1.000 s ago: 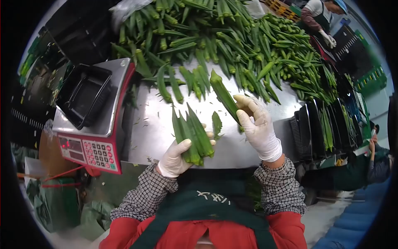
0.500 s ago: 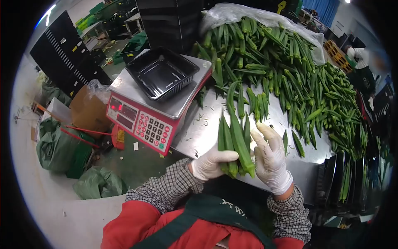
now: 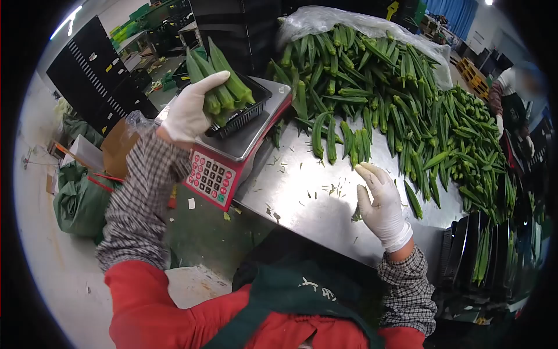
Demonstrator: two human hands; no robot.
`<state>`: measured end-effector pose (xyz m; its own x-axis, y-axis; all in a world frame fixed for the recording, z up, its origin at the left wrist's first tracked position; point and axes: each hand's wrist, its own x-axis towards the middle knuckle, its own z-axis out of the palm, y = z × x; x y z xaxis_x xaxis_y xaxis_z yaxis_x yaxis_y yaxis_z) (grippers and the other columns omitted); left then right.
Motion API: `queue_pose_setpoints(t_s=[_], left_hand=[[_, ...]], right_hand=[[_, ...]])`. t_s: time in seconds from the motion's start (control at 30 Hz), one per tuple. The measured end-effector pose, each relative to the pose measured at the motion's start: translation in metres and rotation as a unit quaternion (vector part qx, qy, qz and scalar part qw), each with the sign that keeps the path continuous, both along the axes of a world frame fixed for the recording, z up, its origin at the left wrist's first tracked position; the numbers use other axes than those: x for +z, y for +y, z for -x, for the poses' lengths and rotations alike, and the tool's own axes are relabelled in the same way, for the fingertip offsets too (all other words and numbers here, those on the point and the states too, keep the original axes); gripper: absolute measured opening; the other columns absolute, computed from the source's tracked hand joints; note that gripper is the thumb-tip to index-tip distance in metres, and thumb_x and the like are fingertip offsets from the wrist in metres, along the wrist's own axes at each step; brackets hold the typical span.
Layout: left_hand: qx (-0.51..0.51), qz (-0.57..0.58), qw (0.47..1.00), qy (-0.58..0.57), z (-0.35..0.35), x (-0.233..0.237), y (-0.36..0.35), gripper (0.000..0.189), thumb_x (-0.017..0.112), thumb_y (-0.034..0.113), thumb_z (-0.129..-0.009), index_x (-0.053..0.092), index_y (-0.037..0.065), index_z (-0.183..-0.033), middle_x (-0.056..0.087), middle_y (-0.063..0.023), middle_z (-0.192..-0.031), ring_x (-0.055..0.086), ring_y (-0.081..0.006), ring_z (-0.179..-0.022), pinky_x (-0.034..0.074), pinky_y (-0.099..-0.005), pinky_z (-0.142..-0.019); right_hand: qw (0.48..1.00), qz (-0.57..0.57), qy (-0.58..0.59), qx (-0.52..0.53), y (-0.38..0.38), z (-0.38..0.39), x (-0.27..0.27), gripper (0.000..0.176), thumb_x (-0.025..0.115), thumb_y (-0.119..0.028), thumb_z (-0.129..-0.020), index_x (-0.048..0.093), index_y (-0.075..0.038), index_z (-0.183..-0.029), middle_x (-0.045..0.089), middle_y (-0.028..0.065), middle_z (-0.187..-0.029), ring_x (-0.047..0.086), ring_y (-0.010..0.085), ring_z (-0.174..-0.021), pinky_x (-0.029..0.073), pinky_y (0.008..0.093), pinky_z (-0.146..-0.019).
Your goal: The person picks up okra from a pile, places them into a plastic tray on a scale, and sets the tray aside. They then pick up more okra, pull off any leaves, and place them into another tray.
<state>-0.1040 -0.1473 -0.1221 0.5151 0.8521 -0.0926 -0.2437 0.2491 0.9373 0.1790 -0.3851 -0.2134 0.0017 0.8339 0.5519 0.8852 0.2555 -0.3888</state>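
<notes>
My left hand (image 3: 189,113), in a white glove, is closed around several okra pods (image 3: 233,87). It holds them over the black plastic tray (image 3: 241,121), thumb lying across the pods and tips pointing away from me. That tray sits on the steel platform of a red scale (image 3: 212,179), whose display is hidden behind my left arm. Over the steel table, my right hand (image 3: 381,206) is gloved too, with thumb and fingers apart and nothing in its grasp. Its fingertips are right at the ends of a few loose okra pods (image 3: 356,142).
A large okra heap (image 3: 395,104) covers the table's back and right, with clear plastic sheeting (image 3: 331,18) behind it. Black trays (image 3: 465,250) with okra stand at the right edge. Black crates (image 3: 221,46) rise behind the scale. Another person (image 3: 514,99) stands at far right.
My left hand has carried the okra pods from the table's front up and left to over the tray. My right hand has stayed near the same spot, now without pods beside it.
</notes>
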Motion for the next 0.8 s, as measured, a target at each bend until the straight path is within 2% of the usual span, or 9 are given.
queue_pose_setpoints(t_s=[0.13, 0.2, 0.3, 0.33, 0.53, 0.57, 0.63, 0.73, 0.8], left_hand=[[0.090, 0.049, 0.982, 0.162, 0.003, 0.013, -0.003, 0.024, 0.061, 0.018, -0.089, 0.057, 0.000, -0.105, 0.060, -0.0095, -0.101, 0.059, -0.0209, -0.095, 0.049, -0.0332, -0.082], [0.013, -0.202, 0.948, 0.248, 0.038, 0.005, 0.018, 0.028, 0.061, 0.017, -0.089, 0.056, -0.002, -0.108, 0.058, -0.0078, -0.099, 0.058, -0.0202, -0.094, 0.047, -0.0336, -0.082], [0.057, -0.282, 0.918, 0.274, 0.027, 0.034, -0.047, 0.045, 0.058, 0.014, -0.088, 0.045, -0.006, -0.127, 0.055, -0.0105, -0.119, 0.054, -0.0198, -0.110, 0.041, -0.0333, -0.096], [0.093, -0.253, 0.947, 0.174, 0.026, 0.025, -0.058, 0.051, 0.058, 0.013, -0.088, 0.042, -0.006, -0.132, 0.054, -0.0114, -0.125, 0.052, -0.0202, -0.116, 0.039, -0.0337, -0.099], [-0.171, -0.240, 0.950, 0.106, -0.002, -0.058, -0.141, 0.048, 0.062, 0.000, -0.082, 0.049, -0.002, -0.128, 0.044, -0.0116, -0.138, 0.046, -0.0200, -0.125, 0.033, -0.0346, -0.106], [-0.173, -0.140, 0.968, 0.113, -0.012, -0.072, -0.151, 0.045, 0.060, -0.001, -0.084, 0.049, -0.003, -0.128, 0.045, -0.0123, -0.137, 0.048, -0.0202, -0.122, 0.036, -0.0338, -0.104], [-0.168, -0.104, 0.980, 0.014, -0.030, -0.110, -0.161, 0.040, 0.057, -0.001, -0.087, 0.050, -0.003, -0.127, 0.049, -0.0123, -0.132, 0.050, -0.0189, -0.119, 0.040, -0.0322, -0.100], [-0.155, -0.130, 0.979, 0.022, -0.040, -0.130, -0.165, 0.034, 0.057, 0.001, -0.088, 0.054, -0.003, -0.122, 0.054, -0.0107, -0.126, 0.054, -0.0167, -0.113, 0.042, -0.0303, -0.099], [-0.152, -0.098, 0.984, -0.001, -0.044, -0.135, -0.163, 0.030, 0.059, 0.005, -0.089, 0.058, -0.002, -0.118, 0.059, -0.0091, -0.118, 0.057, -0.0148, -0.108, 0.044, -0.0281, -0.097]], right_hand=[[0.999, 0.015, 0.030, 0.007, 0.022, -0.009, -0.009, 0.031, 0.061, -0.004, -0.077, 0.060, -0.001, -0.108, 0.060, 0.0158, -0.106, 0.059, 0.0331, -0.096, 0.048, 0.0383, -0.084], [0.999, 0.020, 0.026, 0.014, 0.042, -0.012, -0.013, 0.029, 0.060, -0.006, -0.078, 0.060, -0.002, -0.107, 0.061, 0.0143, -0.103, 0.059, 0.0321, -0.094, 0.049, 0.0371, -0.082], [1.000, 0.009, -0.003, 0.024, 0.092, -0.014, -0.020, 0.030, 0.060, -0.010, -0.079, 0.060, 0.000, -0.108, 0.060, 0.0147, -0.105, 0.058, 0.0319, -0.096, 0.048, 0.0377, -0.085], [1.000, 0.018, -0.012, 0.007, 0.111, -0.010, -0.019, 0.035, 0.060, -0.014, -0.080, 0.058, 0.000, -0.111, 0.059, 0.0156, -0.108, 0.057, 0.0321, -0.099, 0.047, 0.0384, -0.086], [0.948, 0.232, -0.085, -0.202, 0.218, 0.037, -0.024, 0.100, 0.069, -0.047, -0.071, 0.021, 0.005, -0.142, 0.052, 0.0223, -0.120, 0.051, 0.0355, -0.112, 0.043, 0.0437, -0.094], [0.940, 0.240, -0.096, -0.222, 0.227, 0.039, -0.029, 0.100, 0.069, -0.044, -0.073, 0.018, 0.006, -0.142, 0.051, 0.0223, -0.121, 0.050, 0.0352, -0.114, 0.044, 0.0443, -0.092], [0.931, 0.257, -0.098, -0.241, 0.234, 0.040, -0.030, 0.089, 0.067, -0.037, -0.076, 0.022, 0.002, -0.142, 0.051, 0.0222, -0.123, 0.053, 0.0351, -0.113, 0.045, 0.0444, -0.091], [0.925, 0.298, -0.090, -0.218, 0.224, 0.018, -0.031, 0.078, 0.067, -0.028, -0.077, 0.029, -0.004, -0.140, 0.055, 0.0179, -0.116, 0.059, 0.0326, -0.103, 0.048, 0.0423, -0.084], [0.932, 0.289, -0.125, -0.180, 0.198, -0.011, -0.039, 0.054, 0.059, -0.017, -0.077, 0.045, -0.005, -0.127, 0.062, 0.0200, -0.105, 0.062, 0.0347, -0.097, 0.049, 0.0420, -0.085]])
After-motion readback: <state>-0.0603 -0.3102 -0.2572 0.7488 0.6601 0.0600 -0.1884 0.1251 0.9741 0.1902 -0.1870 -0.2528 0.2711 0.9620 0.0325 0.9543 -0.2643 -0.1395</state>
